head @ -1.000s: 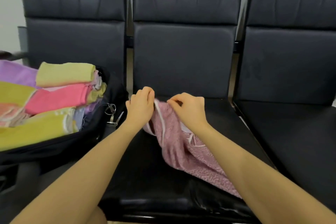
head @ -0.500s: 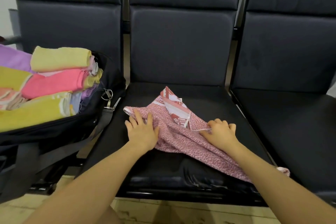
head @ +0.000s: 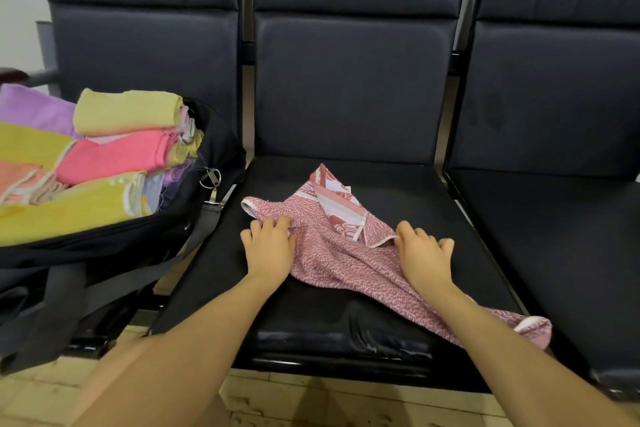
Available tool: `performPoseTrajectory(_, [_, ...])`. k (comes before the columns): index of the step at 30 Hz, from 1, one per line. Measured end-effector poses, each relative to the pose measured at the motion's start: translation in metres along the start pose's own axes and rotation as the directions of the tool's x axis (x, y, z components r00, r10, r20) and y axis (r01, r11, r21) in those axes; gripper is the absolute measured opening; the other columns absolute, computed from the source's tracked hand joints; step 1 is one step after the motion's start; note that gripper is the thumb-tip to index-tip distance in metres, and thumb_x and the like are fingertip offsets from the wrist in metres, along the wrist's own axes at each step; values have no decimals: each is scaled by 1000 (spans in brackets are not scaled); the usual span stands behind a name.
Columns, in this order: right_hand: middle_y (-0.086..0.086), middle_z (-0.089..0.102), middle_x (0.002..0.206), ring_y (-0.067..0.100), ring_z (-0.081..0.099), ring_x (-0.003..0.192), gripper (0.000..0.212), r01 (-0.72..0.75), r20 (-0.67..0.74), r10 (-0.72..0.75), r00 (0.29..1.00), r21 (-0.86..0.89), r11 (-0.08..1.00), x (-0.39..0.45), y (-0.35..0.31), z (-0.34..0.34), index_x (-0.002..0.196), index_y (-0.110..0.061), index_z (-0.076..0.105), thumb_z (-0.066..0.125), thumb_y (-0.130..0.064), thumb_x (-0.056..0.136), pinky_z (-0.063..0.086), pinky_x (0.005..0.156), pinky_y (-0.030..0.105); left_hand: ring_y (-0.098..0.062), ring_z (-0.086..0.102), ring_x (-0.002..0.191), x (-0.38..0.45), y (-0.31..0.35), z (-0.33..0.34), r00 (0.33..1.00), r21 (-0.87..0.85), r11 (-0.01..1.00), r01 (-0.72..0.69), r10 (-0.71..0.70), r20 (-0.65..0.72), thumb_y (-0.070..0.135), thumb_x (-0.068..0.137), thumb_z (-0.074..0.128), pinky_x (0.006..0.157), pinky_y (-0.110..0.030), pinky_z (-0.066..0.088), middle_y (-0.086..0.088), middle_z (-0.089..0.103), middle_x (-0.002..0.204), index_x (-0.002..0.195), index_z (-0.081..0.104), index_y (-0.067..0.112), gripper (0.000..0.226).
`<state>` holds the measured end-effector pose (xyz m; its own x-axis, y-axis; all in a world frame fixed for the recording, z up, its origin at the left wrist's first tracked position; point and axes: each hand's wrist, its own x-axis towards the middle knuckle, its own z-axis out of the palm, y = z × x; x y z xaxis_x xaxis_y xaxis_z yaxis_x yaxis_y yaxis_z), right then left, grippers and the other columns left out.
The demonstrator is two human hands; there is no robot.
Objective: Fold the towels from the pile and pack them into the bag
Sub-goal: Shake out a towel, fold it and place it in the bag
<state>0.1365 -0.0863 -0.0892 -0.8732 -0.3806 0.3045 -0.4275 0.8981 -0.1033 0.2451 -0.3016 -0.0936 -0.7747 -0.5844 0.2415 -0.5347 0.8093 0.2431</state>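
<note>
**Pink towel held flat for folding**

A crumpled pink-and-white patterned cotton towel (head: 346, 253) lies on the middle black padded seat (head: 433, 191), one corner trailing off the near right edge. The left hand (head: 268, 248) presses its left edge, fingers bunching the cloth; the right hand (head: 423, 253) rests on the right side, fingers curled onto the hem, probably to anchor and spread it before a fold. On the left, the open black fabric bag (head: 114, 243) already holds folded yellow, pink and purple towels (head: 114, 156).
</note>
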Motion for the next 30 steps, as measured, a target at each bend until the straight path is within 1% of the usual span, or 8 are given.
performPoseTrajectory(7, [-7, 51, 57, 14, 48, 60, 11, 69, -96, -29, 995, 441, 895, -4, -3, -8, 88, -17, 50, 50, -22, 99, 20, 77, 29, -24, 54, 105, -8, 1, -1, 999, 73, 997, 1, 2, -40, 46, 92, 53, 88, -34, 31, -4, 65, 108, 114, 46, 14, 39])
performPoseTrajectory(12, [-5, 55, 82, 15, 52, 75, 8, 146, -221, -33, 975, 518, 843, -2, -13, -16, 90, -16, 56, 54, -20, 97, 20, 74, 28, -25, 46, 112, -6, -1, 2, 1000, 109, 994, 1, 1, -15, 46, 95, 48, 93, -35, 30, -5, 54, 120, 111, 60, 13, 38])
performPoseTrajectory(16, [-5, 54, 75, 20, 52, 65, 12, 231, -274, -94, 957, 526, 819, -2, -18, -22, 88, -13, 56, 54, -20, 97, 30, 69, 30, -23, 46, 102, -6, -1, -8, 992, -157, 986, -47, 28, -120, 41, 96, 49, 86, -33, 26, -2, 55, 104, 93, 61, 15, 28])
performPoseTrajectory(20, [-7, 52, 59, 22, 52, 58, 12, 231, -287, -52, 956, 635, 737, -4, -25, -38, 87, -19, 55, 53, -23, 97, 36, 55, 35, -20, 54, 69, -7, 3, -40, 973, -515, 847, -128, 8, -230, 32, 95, 56, 77, -30, 31, 0, 58, 71, 78, 50, 16, 24])
performPoseTrajectory(23, [-7, 56, 63, 13, 52, 57, 8, 245, -311, 0, 950, 749, 615, -1, -38, -66, 87, -19, 58, 58, -17, 95, 46, 59, 40, -17, 55, 65, -8, 9, -76, 954, -650, 740, -171, -40, -296, 26, 94, 58, 70, -35, 45, 6, 55, 67, 82, 51, 15, 18])
performPoseTrajectory(25, [-10, 56, 67, 5, 51, 59, 7, 273, -347, 29, 937, 783, 559, 3, -47, -88, 88, -19, 59, 59, -14, 94, 45, 61, 32, -9, 56, 68, -7, 13, -99, 936, -696, 685, -215, -60, -348, 21, 95, 57, 69, -28, 46, 9, 57, 71, 97, 54, 16, 6])
performPoseTrajectory(28, [-9, 56, 72, -3, 52, 62, 6, 313, -376, 70, 924, 849, 426, 10, -62, -120, 93, -17, 57, 59, -12, 94, 40, 60, 14, 0, 52, 66, -2, 21, -131, 904, -690, 658, -303, -30, -426, 13, 97, 51, 66, -12, 41, 9, 56, 73, 117, 56, 17, 21])
performPoseTrajectory(30, [-8, 56, 72, -4, 52, 63, 8, 354, -408, 67, 910, 853, 383, 16, -72, -141, 93, -18, 55, 59, -11, 93, 41, 62, 10, 2, 51, 75, 4, 30, -146, 887, -652, 673, -349, 13, -461, 12, 99, 48, 81, -19, 45, 8, 61, 87, 116, 64, 15, 24])
